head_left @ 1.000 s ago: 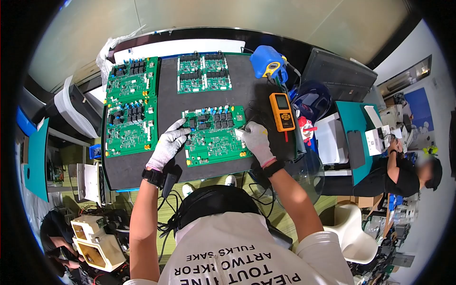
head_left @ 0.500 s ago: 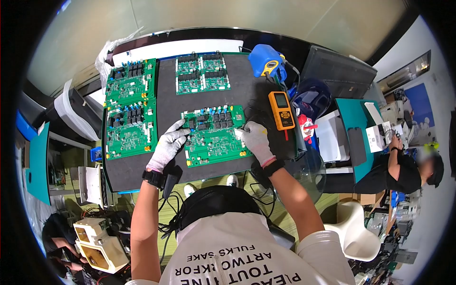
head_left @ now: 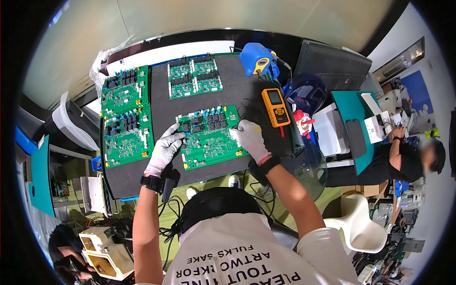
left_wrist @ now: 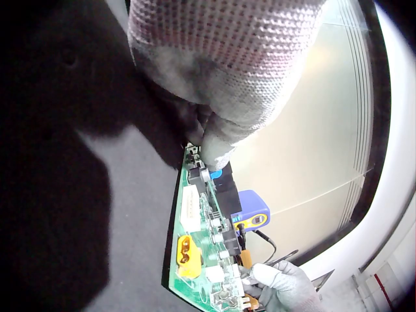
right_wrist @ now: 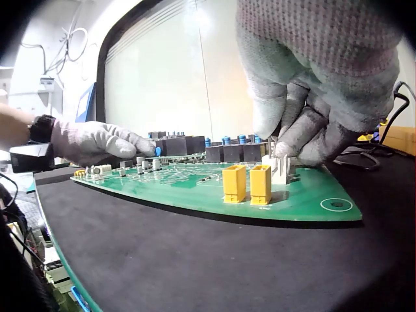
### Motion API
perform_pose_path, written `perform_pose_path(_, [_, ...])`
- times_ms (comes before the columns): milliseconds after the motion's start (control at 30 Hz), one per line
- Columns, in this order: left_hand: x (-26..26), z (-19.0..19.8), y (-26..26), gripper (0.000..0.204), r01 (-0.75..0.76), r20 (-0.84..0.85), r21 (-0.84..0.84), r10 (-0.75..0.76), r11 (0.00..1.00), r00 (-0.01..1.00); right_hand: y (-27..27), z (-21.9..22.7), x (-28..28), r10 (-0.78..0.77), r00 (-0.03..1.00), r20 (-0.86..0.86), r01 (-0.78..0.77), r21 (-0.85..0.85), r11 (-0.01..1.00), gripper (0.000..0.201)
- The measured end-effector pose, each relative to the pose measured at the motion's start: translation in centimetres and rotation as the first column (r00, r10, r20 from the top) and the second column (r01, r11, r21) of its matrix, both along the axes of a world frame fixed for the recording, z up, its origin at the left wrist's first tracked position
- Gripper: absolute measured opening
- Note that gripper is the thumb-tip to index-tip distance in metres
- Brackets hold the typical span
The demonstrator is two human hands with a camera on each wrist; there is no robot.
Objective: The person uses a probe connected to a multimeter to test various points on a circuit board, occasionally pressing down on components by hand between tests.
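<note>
A green circuit board (head_left: 209, 137) lies flat on the black mat (head_left: 161, 107) in front of me. My gloved left hand (head_left: 175, 134) rests on the board's left edge with straight fingers; in the left wrist view a fingertip (left_wrist: 216, 146) presses beside a blue component (left_wrist: 217, 174). At the right edge, my gloved right hand (head_left: 236, 133) pinches a small white connector (right_wrist: 279, 168) standing on the board (right_wrist: 195, 182), just behind two yellow connectors (right_wrist: 247, 184). The left hand (right_wrist: 107, 142) shows across the board in the right wrist view.
Two more green boards (head_left: 124, 114) lie at the mat's left and a panel of smaller ones (head_left: 194, 76) at the back. An orange multimeter (head_left: 275, 107) and a blue soldering station (head_left: 256, 58) stand to the right. Another person (head_left: 403, 164) sits at far right.
The head view has drifted slightly, so everything sits a little left in the picture. Both hands stay at the board's two ends with the same hold.
</note>
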State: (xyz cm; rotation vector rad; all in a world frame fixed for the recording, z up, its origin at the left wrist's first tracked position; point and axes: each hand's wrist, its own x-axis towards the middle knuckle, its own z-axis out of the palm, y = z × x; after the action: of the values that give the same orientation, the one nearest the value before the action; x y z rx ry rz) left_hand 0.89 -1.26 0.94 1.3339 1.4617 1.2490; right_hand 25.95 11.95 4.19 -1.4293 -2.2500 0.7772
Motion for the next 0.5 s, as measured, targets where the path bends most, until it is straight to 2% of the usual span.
perform_pose_path(100, [0.00, 0.19, -0.08, 0.024, -0.001, 0.013, -0.045, 0.002, 0.999, 1.000, 0.02, 0.30, 0.10, -0.020, 1.000, -0.018, 0.019, -0.072, 0.997, 0.027])
perform_pose_path(500, [-0.20, -0.46, 0.05, 0.024, 0.011, 0.052, -0.041, -0.009, 0.999, 0.999, 0.75, -0.25, 0.48, 0.024, 0.999, 0.027, -0.022, -0.078, 0.997, 0.033])
